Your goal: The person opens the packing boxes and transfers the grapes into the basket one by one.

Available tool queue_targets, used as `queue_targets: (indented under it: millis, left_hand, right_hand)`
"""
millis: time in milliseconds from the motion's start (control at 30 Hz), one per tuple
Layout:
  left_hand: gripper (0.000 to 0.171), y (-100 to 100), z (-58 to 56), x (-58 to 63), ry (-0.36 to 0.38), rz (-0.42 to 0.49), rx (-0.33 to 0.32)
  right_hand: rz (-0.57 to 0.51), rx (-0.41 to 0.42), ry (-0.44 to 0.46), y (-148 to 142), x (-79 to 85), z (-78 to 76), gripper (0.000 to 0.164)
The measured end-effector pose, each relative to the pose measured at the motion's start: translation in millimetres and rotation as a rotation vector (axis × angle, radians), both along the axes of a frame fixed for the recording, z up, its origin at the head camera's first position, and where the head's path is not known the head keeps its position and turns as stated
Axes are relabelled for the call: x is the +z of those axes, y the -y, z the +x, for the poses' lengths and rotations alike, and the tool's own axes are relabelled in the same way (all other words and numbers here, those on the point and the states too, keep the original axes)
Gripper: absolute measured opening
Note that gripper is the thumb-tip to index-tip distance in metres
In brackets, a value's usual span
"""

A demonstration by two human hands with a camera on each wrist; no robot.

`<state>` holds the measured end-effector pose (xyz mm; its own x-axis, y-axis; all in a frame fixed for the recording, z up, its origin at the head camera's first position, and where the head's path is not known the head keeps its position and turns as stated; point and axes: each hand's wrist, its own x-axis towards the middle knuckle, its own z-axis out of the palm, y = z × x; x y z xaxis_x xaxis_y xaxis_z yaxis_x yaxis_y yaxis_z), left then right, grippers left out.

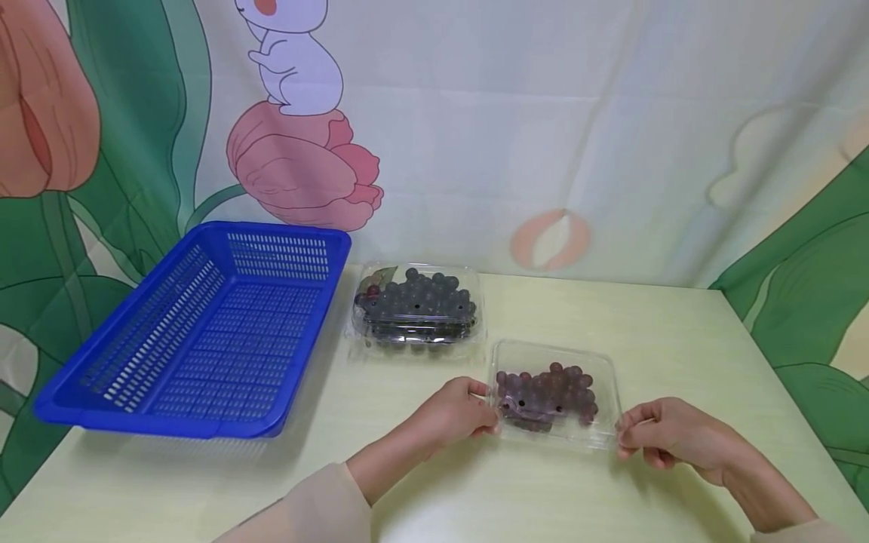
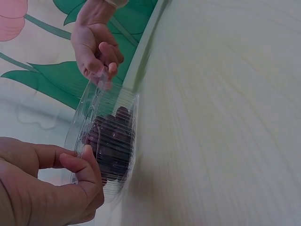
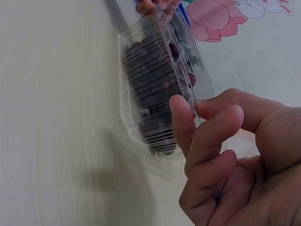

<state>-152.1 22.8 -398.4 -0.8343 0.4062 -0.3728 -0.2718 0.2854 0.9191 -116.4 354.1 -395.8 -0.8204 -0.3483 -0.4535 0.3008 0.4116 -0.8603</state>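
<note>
A clear plastic clamshell box (image 1: 604, 377) holds a small bunch of reddish-purple grapes (image 1: 553, 392), and its lid lies over them. My left hand (image 1: 456, 411) pinches the box's left edge near the front corner. At the opposite edge, my right hand (image 1: 672, 437) pinches the near right corner between thumb and fingers. In the left wrist view, the ribbed side of the box (image 2: 117, 96) sits low over the table. Through the ribbed wall in the right wrist view, the grapes (image 3: 153, 89) look dark.
A second clear box (image 1: 414, 351) with dark grapes (image 1: 424, 294) and a leaf stands behind, toward the back edge. On the left is a blue slotted plastic basket (image 1: 308, 332). A printed curtain (image 1: 543, 136) hangs behind the pale table (image 1: 672, 332).
</note>
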Motion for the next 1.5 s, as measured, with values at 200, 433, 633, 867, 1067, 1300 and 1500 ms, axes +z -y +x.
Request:
queue_targets:
  millis: [200, 433, 633, 867, 1067, 1300, 1500]
  left_hand:
    - [0.050, 5, 4.8, -0.4, 0.001, 0.000, -0.015]
    - [0.047, 12, 11.2, -1.2, 0.004, 0.006, -0.027]
    - [0.046, 16, 13.4, -3.3, 0.020, 0.016, -0.037]
    - [0.044, 18, 17.7, -3.8, 0.026, 0.031, -0.052]
    - [0.044, 20, 21.5, -2.9, 0.047, 0.054, -0.060]
    - [0.047, 22, 26.2, -2.1, 0.059, 0.064, -0.083]
    - [0.049, 22, 31.1, -1.2, 0.097, 0.086, -0.099]
  right_hand:
    - [0.002, 0.013, 0.013, 4, 2.3, 2.4, 0.011]
    - [-0.003, 0.029, 0.032, 8, 1.0, 6.8, 0.010]
    - [0.030, 0.036, 0.035, 12, 0.1, 10.0, 0.010]
    - [0.053, 0.027, 0.055, 14, -0.3, 16.8, 0.010]
    - [0.048, 0.049, 0.050, 15, 0.2, 20.4, 0.013]
    - [0.070, 0.072, 0.040, 15, -1.2, 23.7, 0.013]
    - [0.111, 0.075, 0.062, 15, 2.4, 27.5, 0.013]
